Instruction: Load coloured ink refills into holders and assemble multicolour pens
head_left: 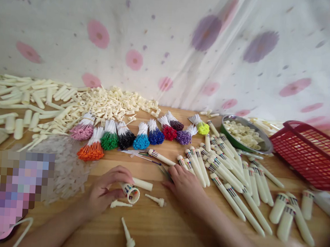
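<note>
My left hand (109,191) is closed around a short cream pen barrel (133,195). Its round open end faces me, and coloured pieces show inside and in its side slots. My right hand (185,184) pinches thin metal tweezers (165,172), pointing left over the table. Just beyond the tweezers lies an assembled multicolour pen (161,157), partly behind my right fingers. Beside the held barrel rest a plain cream tube (143,184) and a cream pointed part (156,200). Another pointed part (127,236) lies closer to me. Several loose refills (140,154) lie behind.
Bundles of coloured refills (126,136) stand in a row across the middle. Cream parts (113,103) are heaped at back left, above clear plastic pieces (67,169). Finished pens (226,172) cover the right, near a green-sided bowl (268,146) and a red basket (305,154).
</note>
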Motion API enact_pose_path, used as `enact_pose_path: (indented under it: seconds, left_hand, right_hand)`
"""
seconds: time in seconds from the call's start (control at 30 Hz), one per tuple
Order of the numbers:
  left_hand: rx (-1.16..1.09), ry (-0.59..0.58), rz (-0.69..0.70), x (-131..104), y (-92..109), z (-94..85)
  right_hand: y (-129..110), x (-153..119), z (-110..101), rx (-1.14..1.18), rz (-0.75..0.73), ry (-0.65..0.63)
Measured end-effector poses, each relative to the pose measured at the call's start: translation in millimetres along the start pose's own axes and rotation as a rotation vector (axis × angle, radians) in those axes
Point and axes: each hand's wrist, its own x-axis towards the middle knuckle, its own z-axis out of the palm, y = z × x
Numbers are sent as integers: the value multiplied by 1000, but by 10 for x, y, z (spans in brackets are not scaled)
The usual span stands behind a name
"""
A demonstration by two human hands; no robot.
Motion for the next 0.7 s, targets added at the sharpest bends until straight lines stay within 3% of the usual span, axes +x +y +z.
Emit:
enact_pose_path:
  seconds: [0.1, 0.2, 0.27, 0.37, 0.43, 0.57, 0.7]
  left_hand:
    - [-53, -22, -18, 11, 17, 1]
    - [-62, -43, -53, 2, 21, -6]
    - [-58, -38, -67, -6, 20, -11]
    - [-45, -66, -69, 0, 27, -20]
    - [-31, -117, -58, 17, 38, -27]
    - [-13, -148, -81, 46, 56, -39]
    - [-22, -169, -174, 41, 66, -33]
  right_hand:
    - [-5, 25, 128, 19, 0, 47]
    - [58, 41, 87, 62, 26, 67]
    - [105, 16, -59, 153, -17, 169]
    - [120, -79, -413, 357, -235, 462]
    - [79, -148, -660, 351, -366, 514]
    - [-79, -187, -953, 252, -587, 465]
    - [-232, -112, -971, 238, -623, 445]
